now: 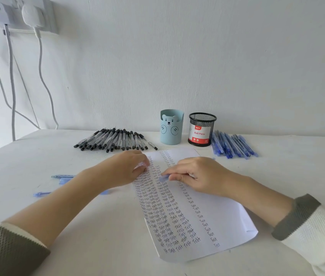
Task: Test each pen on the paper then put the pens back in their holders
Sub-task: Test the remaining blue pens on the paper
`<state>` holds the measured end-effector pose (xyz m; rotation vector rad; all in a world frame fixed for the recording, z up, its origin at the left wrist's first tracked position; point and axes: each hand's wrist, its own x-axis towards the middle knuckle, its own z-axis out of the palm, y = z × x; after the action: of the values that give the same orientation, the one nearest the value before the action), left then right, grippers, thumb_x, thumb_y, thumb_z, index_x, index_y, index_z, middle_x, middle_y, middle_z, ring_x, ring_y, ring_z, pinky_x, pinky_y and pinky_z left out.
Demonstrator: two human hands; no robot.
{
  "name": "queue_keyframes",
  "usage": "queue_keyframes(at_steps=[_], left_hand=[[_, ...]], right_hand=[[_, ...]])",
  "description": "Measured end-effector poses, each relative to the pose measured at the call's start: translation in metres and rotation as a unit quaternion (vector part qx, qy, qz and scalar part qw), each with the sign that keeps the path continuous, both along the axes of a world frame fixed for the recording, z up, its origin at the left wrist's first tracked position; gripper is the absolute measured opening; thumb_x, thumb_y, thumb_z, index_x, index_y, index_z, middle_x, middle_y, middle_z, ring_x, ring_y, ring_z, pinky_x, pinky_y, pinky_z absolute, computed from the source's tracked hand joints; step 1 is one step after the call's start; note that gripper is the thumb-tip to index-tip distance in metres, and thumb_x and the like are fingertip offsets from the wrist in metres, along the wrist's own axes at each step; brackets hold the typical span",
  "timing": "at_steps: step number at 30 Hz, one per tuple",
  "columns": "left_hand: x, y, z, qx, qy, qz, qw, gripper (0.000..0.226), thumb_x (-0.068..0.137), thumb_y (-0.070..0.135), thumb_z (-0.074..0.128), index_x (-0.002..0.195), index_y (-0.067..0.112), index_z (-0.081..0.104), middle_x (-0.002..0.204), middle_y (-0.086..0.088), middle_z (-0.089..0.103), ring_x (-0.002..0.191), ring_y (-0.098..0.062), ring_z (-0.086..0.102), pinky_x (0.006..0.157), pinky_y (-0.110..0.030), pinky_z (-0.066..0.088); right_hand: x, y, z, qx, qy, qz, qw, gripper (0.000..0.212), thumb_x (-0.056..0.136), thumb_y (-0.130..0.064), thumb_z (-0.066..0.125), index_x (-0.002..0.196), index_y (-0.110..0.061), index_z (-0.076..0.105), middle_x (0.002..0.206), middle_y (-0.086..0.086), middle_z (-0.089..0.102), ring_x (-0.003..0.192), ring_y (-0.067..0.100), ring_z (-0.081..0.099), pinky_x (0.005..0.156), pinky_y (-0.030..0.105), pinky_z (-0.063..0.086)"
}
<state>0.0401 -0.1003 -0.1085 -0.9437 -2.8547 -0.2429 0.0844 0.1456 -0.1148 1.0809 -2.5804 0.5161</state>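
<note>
White table (pixel 38 156) against a white wall (pixel 177 56) carries the paper (pixel 207 216), filled with rows of "Test". Left hand (pixel 121 170) rests fingertips-down on its upper left part, fingers bent and together. Right hand (pixel 199 176) pinches a blurred blue pen (pixel 164 177) at the sheet. Behind stand 2 holders: bear cup (pixel 171 127) and mesh cup (pixel 202 129). Black pens (pixel 115 139) lie heaped to their left, blue pens (pixel 233 145) to their right. Loose pens (pixel 63 176) lie beside the left arm.
</note>
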Motion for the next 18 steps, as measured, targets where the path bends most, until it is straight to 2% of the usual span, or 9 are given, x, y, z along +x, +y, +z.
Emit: queue_keyframes(at_steps=[4, 7, 8, 10, 12, 13, 15, 16, 18], left_hand=[[-0.001, 0.0, 0.0, 0.0, -0.001, 0.001, 1.0, 0.027, 0.098, 0.028, 0.051, 0.123, 0.025, 0.061, 0.126, 0.011, 0.056, 0.113, -0.008, 0.055, 0.101, -0.03, 0.044], [-0.001, -0.001, 0.0, -0.001, -0.001, 0.0, 1.0, 0.026, 0.098, 0.03, 0.051, 0.123, 0.027, 0.061, 0.126, 0.012, 0.056, 0.111, -0.007, 0.055, 0.1, -0.031, 0.045], [-0.001, -0.001, 0.001, 0.001, -0.002, 0.001, 1.0, 0.026, 0.098, 0.03, 0.052, 0.122, 0.027, 0.061, 0.125, 0.013, 0.056, 0.11, -0.007, 0.056, 0.099, -0.031, 0.046], [0.001, -0.001, 0.002, 0.005, -0.003, 0.001, 1.0, 0.025, 0.097, 0.029, 0.053, 0.121, 0.028, 0.062, 0.123, 0.014, 0.056, 0.108, -0.007, 0.057, 0.098, -0.031, 0.047], [0.002, 0.0, 0.003, 0.016, -0.001, 0.001, 1.0, 0.024, 0.097, 0.025, 0.054, 0.119, 0.03, 0.062, 0.121, 0.015, 0.056, 0.107, -0.008, 0.057, 0.096, -0.032, 0.048], [0.002, 0.0, 0.003, 0.026, 0.002, 0.0, 1.0, 0.024, 0.097, 0.022, 0.054, 0.118, 0.03, 0.063, 0.12, 0.015, 0.058, 0.106, -0.008, 0.058, 0.095, -0.032, 0.048], [0.002, 0.004, 0.004, 0.059, 0.01, -0.011, 0.998, 0.026, 0.098, 0.013, 0.051, 0.114, 0.026, 0.067, 0.116, 0.011, 0.062, 0.102, -0.009, 0.06, 0.093, -0.032, 0.049], [0.003, 0.006, 0.003, 0.077, 0.012, -0.017, 0.997, 0.028, 0.098, 0.009, 0.05, 0.113, 0.023, 0.068, 0.114, 0.009, 0.064, 0.101, -0.01, 0.061, 0.092, -0.032, 0.049], [0.004, 0.013, 0.001, 0.104, 0.011, -0.026, 0.994, 0.03, 0.098, 0.005, 0.048, 0.112, 0.021, 0.07, 0.113, 0.007, 0.066, 0.1, -0.01, 0.061, 0.093, -0.03, 0.049]], right_hand=[[0.005, -0.006, -0.001, 0.004, -0.017, -0.027, 0.999, 0.026, 0.094, -0.05, 0.055, 0.116, -0.046, 0.068, 0.114, -0.03, 0.067, 0.106, -0.009, 0.059, 0.081, 0.013, 0.045], [0.009, -0.008, -0.001, 0.024, 0.013, -0.056, 0.998, 0.031, 0.09, -0.061, 0.049, 0.115, -0.053, 0.065, 0.109, -0.037, 0.064, 0.092, -0.016, 0.059, 0.07, 0.01, 0.043], [0.011, -0.008, 0.001, 0.036, 0.018, -0.063, 0.997, 0.031, 0.09, -0.063, 0.047, 0.115, -0.055, 0.064, 0.103, -0.036, 0.067, 0.081, -0.018, 0.058, 0.063, 0.009, 0.039], [0.015, -0.008, 0.007, 0.058, 0.001, -0.077, 0.995, 0.039, 0.087, -0.071, 0.039, 0.114, -0.056, 0.064, 0.078, -0.023, 0.072, 0.063, -0.01, 0.056, 0.056, 0.012, 0.032], [0.018, -0.008, 0.013, 0.1, -0.001, -0.11, 0.989, 0.051, 0.088, -0.073, 0.026, 0.117, -0.047, 0.059, 0.068, -0.009, 0.067, 0.061, 0.002, 0.057, 0.057, 0.022, 0.034], [0.018, -0.007, 0.016, 0.112, -0.011, -0.121, 0.986, 0.044, 0.094, -0.067, 0.025, 0.115, -0.04, 0.052, 0.069, -0.006, 0.065, 0.061, 0.006, 0.056, 0.058, 0.028, 0.034], [0.014, -0.002, 0.018, 0.079, -0.045, -0.133, 0.987, 0.008, 0.103, -0.04, 0.032, 0.104, -0.033, 0.036, 0.069, -0.005, 0.058, 0.061, 0.01, 0.051, 0.06, 0.033, 0.031], [0.012, 0.001, 0.018, 0.048, -0.064, -0.136, 0.987, 0.007, 0.101, -0.027, 0.035, 0.101, -0.033, 0.033, 0.071, -0.005, 0.056, 0.063, 0.013, 0.051, 0.061, 0.035, 0.033], [0.009, 0.007, 0.018, -0.042, -0.11, -0.117, 0.986, 0.019, 0.097, -0.013, 0.037, 0.096, -0.032, 0.038, 0.077, -0.003, 0.057, 0.062, 0.014, 0.049, 0.06, 0.033, 0.038]])
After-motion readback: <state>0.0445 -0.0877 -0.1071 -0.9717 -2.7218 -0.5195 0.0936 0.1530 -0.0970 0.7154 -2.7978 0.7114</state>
